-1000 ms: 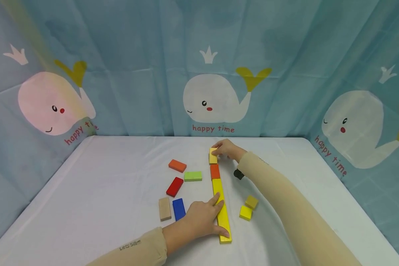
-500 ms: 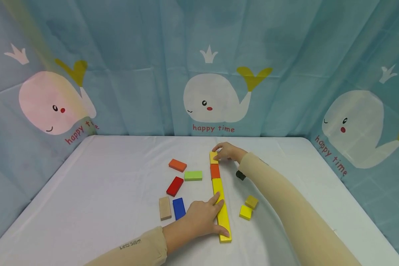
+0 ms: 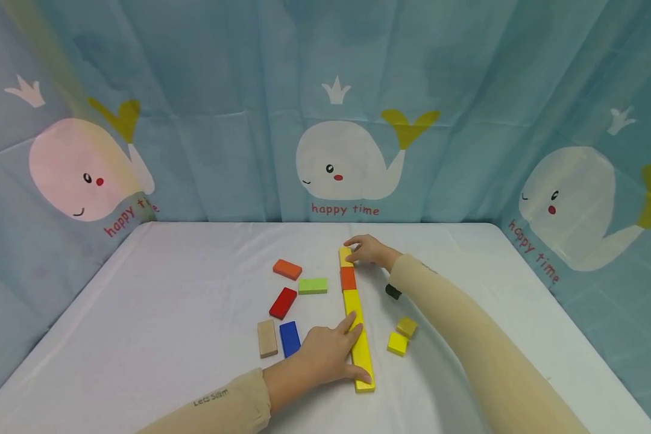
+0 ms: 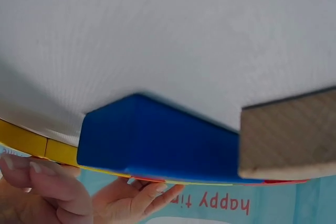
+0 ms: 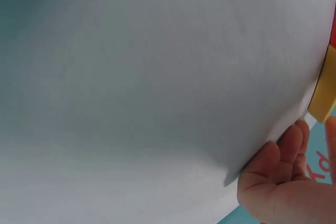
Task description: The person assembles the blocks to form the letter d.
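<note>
A straight line of blocks runs away from the person: yellow blocks (image 3: 351, 301) nearest, an orange block (image 3: 348, 278) beyond them, and a yellow block (image 3: 344, 256) at the far end. The left hand (image 3: 325, 352) lies beside the near yellow blocks, its thumb and extended fingers touching them. A seam between yellow blocks shows in the left wrist view. At the far end, the right hand (image 3: 371, 252) pinches the last yellow block, which abuts the orange one. In the right wrist view that block (image 5: 324, 90) is at the right edge, with the right hand's fingers (image 5: 289, 153) close by.
Left of the line lie another orange block (image 3: 287, 269), a green block (image 3: 313, 286), a red block (image 3: 283, 303), a blue block (image 3: 289, 339) and a wooden block (image 3: 267, 339). To the right are two yellow blocks (image 3: 397, 344) and a small black object (image 3: 393, 292), partly behind the sleeve.
The right hand has drawn the far yellow block toward the person, closing its small gap with the orange block. The left hand stays in place on the yellow blocks.
</note>
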Available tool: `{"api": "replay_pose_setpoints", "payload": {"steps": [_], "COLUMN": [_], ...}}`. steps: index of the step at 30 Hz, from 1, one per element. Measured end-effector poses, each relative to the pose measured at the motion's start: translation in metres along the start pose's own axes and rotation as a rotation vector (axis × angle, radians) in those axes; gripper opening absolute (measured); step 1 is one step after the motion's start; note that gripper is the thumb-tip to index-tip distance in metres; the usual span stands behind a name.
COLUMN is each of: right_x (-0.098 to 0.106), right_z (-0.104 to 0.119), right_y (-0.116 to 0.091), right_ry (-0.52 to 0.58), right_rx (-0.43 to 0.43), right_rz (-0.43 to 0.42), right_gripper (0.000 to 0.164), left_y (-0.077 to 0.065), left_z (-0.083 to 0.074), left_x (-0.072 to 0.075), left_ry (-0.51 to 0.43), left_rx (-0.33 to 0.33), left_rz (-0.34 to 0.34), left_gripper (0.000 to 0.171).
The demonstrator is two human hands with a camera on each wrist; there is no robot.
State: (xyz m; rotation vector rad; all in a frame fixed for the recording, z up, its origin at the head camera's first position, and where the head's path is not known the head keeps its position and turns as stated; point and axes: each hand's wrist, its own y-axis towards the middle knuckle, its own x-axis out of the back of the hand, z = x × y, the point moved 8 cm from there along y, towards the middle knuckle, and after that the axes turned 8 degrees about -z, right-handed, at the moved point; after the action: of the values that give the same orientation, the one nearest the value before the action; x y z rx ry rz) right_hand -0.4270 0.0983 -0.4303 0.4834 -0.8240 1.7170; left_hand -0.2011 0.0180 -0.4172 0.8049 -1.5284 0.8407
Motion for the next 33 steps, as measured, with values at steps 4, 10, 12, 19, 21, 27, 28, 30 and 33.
{"api": "replay_pose_setpoints", "payload": {"steps": [4, 10, 12, 19, 21, 27, 28, 30, 33], "right_x": [-0.001, -0.002, -0.002, -0.001, 0.0, 0.007, 0.008, 0.012, 0.018], "right_z": [-0.003, -0.002, -0.001, 0.005, 0.006, 0.01, 0.011, 0.011, 0.009], "right_y": [0.001, 0.002, 0.0, -0.004, -0.005, -0.021, -0.025, -0.033, -0.049], "right_ry": [0.003, 0.004, 0.003, -0.033, -0.053, -0.064, -0.052, -0.036, -0.015], "right_rx": [-0.022, -0.033, -0.027, 0.033, 0.037, 0.045, 0.05, 0.073, 0.113], "right_rz": [-0.014, -0.032, -0.029, -0.01, -0.006, 0.015, 0.017, 0.019, 0.019], "right_gripper": [0.052, 0.048, 0.048, 0.05, 0.055, 0.064, 0.064, 0.063, 0.061], "left_y": [0.0, 0.002, 0.001, 0.001, 0.001, -0.004, -0.006, -0.009, -0.016], "left_z": [0.0, -0.001, -0.001, 0.001, 0.0, -0.007, -0.008, -0.009, -0.003], "left_x": [0.0, -0.001, -0.001, -0.001, 0.0, 0.002, 0.002, 0.003, 0.006], "left_ry": [0.007, 0.006, 0.01, 0.025, 0.031, 0.078, 0.084, 0.077, 0.032], "left_rx": [-0.004, -0.015, -0.018, -0.021, -0.027, -0.044, -0.043, -0.031, 0.006], "left_rz": [0.002, -0.001, -0.005, -0.02, -0.028, -0.055, -0.059, -0.065, -0.076], "left_gripper": [0.088, 0.088, 0.089, 0.09, 0.09, 0.084, 0.083, 0.08, 0.077]}}
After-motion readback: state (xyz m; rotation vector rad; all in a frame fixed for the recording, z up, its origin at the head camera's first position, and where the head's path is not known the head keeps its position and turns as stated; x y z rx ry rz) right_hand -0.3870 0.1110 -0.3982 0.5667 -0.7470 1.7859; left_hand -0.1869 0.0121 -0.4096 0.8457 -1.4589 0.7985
